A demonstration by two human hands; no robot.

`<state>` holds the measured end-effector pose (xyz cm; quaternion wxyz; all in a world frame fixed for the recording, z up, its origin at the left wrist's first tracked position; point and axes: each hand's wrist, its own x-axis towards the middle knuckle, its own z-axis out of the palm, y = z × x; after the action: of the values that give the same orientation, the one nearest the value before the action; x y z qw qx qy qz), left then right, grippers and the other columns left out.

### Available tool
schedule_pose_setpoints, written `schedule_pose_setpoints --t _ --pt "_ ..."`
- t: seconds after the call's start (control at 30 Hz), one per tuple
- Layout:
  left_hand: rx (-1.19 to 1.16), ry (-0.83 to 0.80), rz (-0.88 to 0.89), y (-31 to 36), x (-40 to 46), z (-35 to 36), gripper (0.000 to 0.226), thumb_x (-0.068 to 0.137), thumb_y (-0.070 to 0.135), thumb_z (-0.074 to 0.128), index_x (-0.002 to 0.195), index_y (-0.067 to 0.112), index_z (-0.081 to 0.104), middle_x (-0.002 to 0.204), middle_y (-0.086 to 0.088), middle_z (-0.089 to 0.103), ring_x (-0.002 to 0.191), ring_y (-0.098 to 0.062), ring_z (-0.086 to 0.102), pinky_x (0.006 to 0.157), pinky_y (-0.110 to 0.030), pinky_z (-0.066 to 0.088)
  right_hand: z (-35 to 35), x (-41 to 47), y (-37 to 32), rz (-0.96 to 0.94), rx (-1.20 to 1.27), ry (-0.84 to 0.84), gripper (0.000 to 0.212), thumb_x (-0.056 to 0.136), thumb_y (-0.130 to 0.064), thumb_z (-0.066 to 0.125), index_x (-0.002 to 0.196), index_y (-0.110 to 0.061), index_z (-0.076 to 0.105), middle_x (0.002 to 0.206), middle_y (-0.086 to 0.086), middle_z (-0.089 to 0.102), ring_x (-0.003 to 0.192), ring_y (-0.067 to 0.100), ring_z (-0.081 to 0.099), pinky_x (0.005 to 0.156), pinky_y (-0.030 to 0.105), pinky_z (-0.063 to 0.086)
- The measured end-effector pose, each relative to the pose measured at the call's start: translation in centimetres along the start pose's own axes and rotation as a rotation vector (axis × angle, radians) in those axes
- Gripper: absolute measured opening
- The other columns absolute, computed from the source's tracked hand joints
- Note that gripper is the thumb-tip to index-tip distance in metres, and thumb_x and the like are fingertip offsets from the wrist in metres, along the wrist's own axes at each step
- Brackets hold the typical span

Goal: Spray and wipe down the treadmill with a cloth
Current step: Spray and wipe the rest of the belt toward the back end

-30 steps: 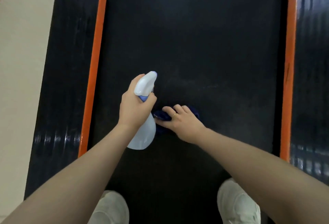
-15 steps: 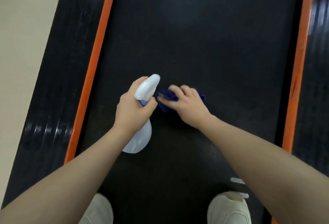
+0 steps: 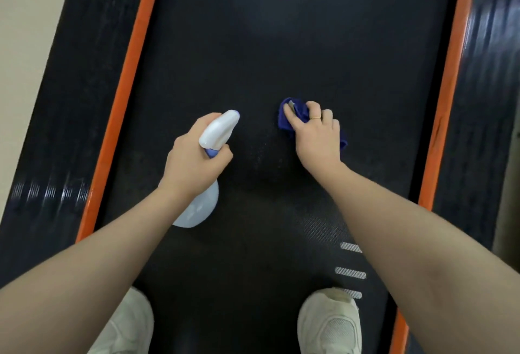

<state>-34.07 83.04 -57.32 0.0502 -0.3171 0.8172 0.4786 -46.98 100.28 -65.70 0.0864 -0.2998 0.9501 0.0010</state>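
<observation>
The black treadmill belt (image 3: 281, 44) fills the head view, edged by orange strips (image 3: 126, 86) on both sides. My left hand (image 3: 194, 162) grips a white spray bottle (image 3: 216, 131) by its neck, nozzle pointing up the belt, its pale body hanging below my wrist. My right hand (image 3: 318, 134) presses a crumpled dark blue cloth (image 3: 289, 114) flat against the belt, right of the bottle and apart from it. Most of the cloth is hidden under my fingers. Fine pale specks show on the belt between my hands.
Black ribbed side rails (image 3: 64, 100) run outside the orange strips. Beige floor (image 3: 25, 16) lies at the far left. My two white shoes (image 3: 329, 322) stand on the belt at the bottom. White dashed marks (image 3: 350, 272) sit near the right shoe.
My right hand has slid the cloth to the right, away from the spray bottle. The left hand keeps hold of the bottle in about the same place.
</observation>
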Motion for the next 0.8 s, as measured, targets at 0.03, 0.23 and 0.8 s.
schedule_pose_setpoints --t 0.03,0.23,0.8 --pt "-0.004 0.012 -0.023 0.1 0.0 0.2 0.048 0.078 0.025 0.055 0.125 0.034 0.051 0.106 0.017 0.059 0.103 -0.011 0.057 0.091 -0.044 0.049 0.1 -0.4 -0.3 0.016 0.008 -0.003 0.062 0.086 -0.009 0.051 0.143 -0.025 0.034 0.137 0.017 0.038 0.101 0.036 0.043 0.080 0.042 0.036" --pt "-0.073 -0.027 -0.042 1.6 -0.5 0.8 0.045 0.087 0.010 0.058 0.129 0.025 0.052 0.118 0.011 0.059 0.109 -0.007 0.054 0.088 -0.016 0.045 3.0 -10.2 1.0 -0.510 0.107 0.038 0.061 0.069 -0.011 0.068 0.127 -0.026 0.057 0.120 0.011 0.040 0.086 0.032 0.047 0.070 0.038 0.045" --pt "-0.041 -0.106 -0.023 6.1 -1.1 6.7 0.043 0.085 0.009 0.056 0.125 0.025 0.054 0.112 0.016 0.058 0.101 0.000 0.054 0.072 -0.002 0.039 0.2 -4.2 10.1 0.132 0.121 0.060 0.054 0.077 -0.008 0.048 0.128 -0.025 0.055 0.133 0.020 0.045 0.098 0.043 0.046 0.080 0.046 0.039"
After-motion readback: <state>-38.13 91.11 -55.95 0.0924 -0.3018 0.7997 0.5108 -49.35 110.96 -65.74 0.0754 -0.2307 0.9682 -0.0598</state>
